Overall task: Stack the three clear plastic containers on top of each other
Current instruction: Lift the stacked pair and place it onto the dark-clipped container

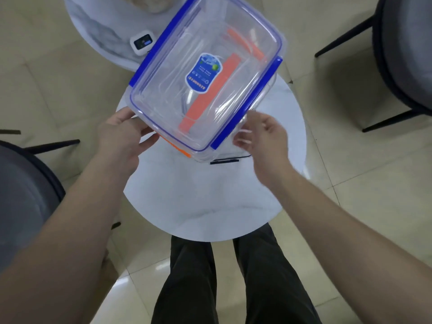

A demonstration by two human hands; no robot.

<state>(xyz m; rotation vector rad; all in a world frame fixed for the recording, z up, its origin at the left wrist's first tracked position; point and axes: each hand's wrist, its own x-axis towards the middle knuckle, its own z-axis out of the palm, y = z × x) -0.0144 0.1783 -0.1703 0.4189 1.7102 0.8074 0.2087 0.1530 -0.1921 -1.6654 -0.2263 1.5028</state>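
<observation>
The head view looks straight down on a round white table in the middle of the frame. On its upper half stands a stack of clear containers. The top one, a blue-clipped container, fills the upper centre of the frame; its lid has a blue rim, blue clips on the left and right edges, and a blue label near its middle. Through its clear walls an orange-clipped container shows beneath, with one orange clip peeking out at the lower left edge of the stack. At the lower right edge of the stack a dark clip and a clear rim show lower down, seemingly a third container, though how it sits cannot be told.

The left hand is at centre left, fingers spread moderately, fingertips touching the lower left corner of the stack; whether it grips cannot be told. The right hand is at centre right, blurred, fingers loosely curled and parted, just beside the lower right corner near a blue clip; contact cannot be told.

At upper left a second marbled table carries a small white device with a screen. Dark chairs stand at the right edge and lower left. The person's dark trousers show at the bottom centre, over a tiled floor.
</observation>
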